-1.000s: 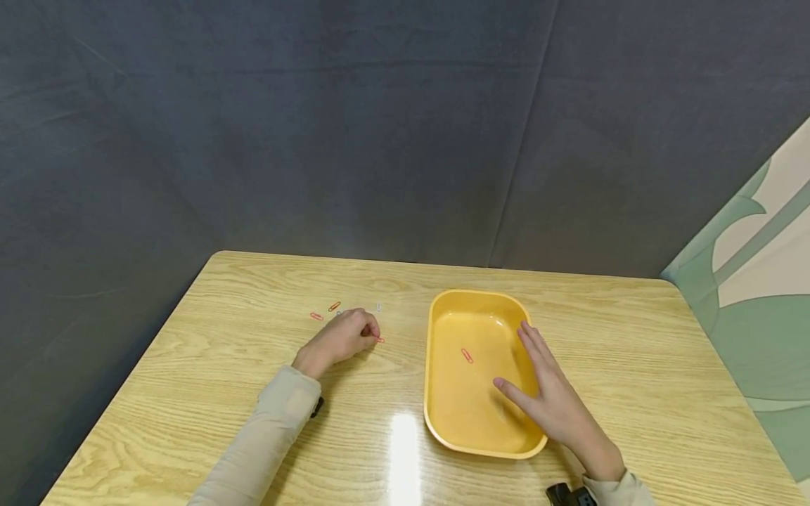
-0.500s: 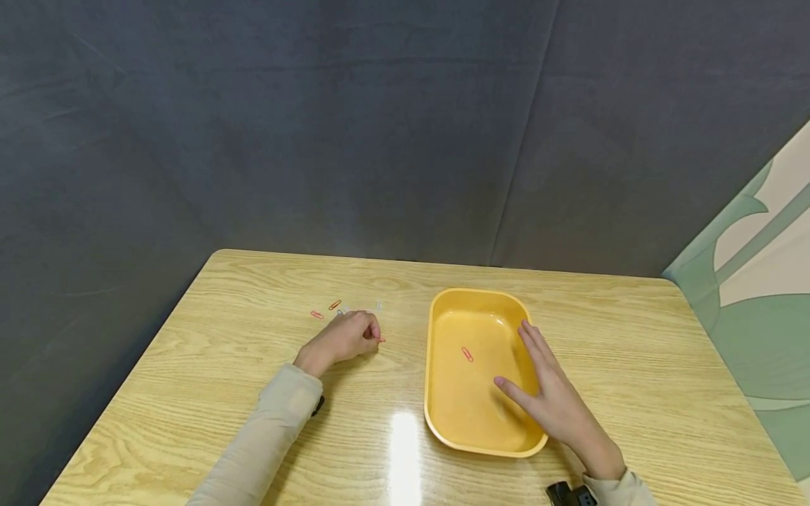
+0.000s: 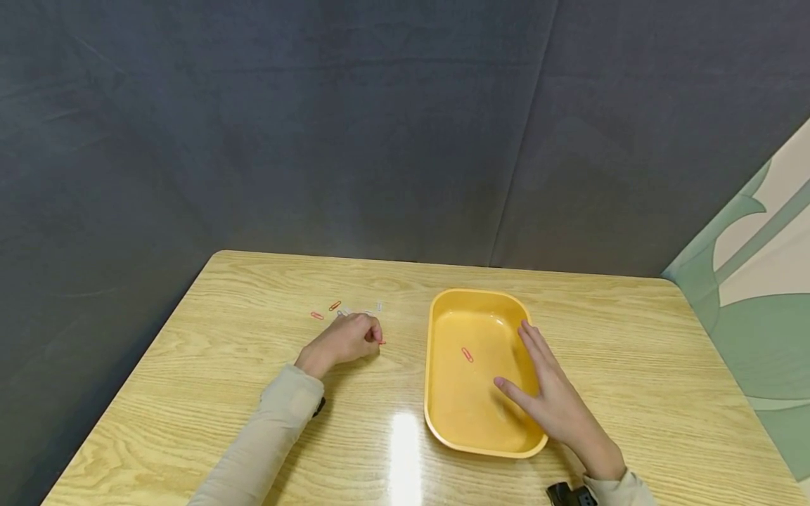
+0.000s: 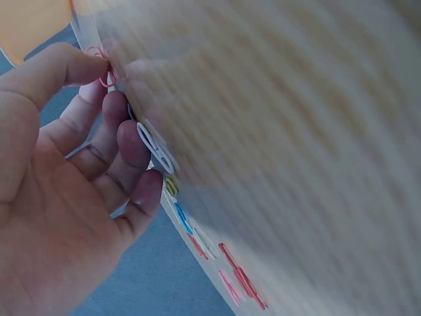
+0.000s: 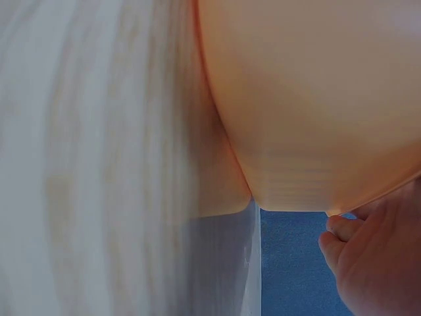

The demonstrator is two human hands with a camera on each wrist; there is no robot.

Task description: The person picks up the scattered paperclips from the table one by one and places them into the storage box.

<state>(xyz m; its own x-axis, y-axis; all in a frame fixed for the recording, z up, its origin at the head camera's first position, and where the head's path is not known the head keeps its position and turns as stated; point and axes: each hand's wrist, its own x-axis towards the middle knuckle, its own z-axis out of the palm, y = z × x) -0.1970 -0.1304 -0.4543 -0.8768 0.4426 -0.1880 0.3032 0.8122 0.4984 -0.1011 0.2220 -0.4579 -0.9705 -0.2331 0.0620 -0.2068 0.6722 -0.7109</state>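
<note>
In the head view my left hand (image 3: 344, 339) is low over the tabletop, left of the yellow tray (image 3: 429, 365). Its thumb and index finger pinch a pink paper clip (image 4: 107, 80), which pokes out past the fingertips. A white paper clip (image 4: 156, 148) lies by the other fingertips in the left wrist view. My right hand (image 3: 560, 404) is at the tray's right rim, fingers extended along it and thumb stretched over the inside. In the right wrist view this hand (image 5: 381, 253) is only partly visible beside the tray's outer wall. A pink paper clip (image 3: 467, 355) lies in the tray.
Beyond the left hand several loose paper clips lie on the wooden table (image 3: 209, 365), among them an orange-red one (image 3: 335, 306), a pink one (image 3: 317, 315) and a whitish one (image 3: 379, 306). A dark curtain (image 3: 354, 140) hangs behind the table's back edge.
My left hand has shifted very slightly toward me, with the pink paper clip still at its fingertips. The right hand and the tray have stayed put.
</note>
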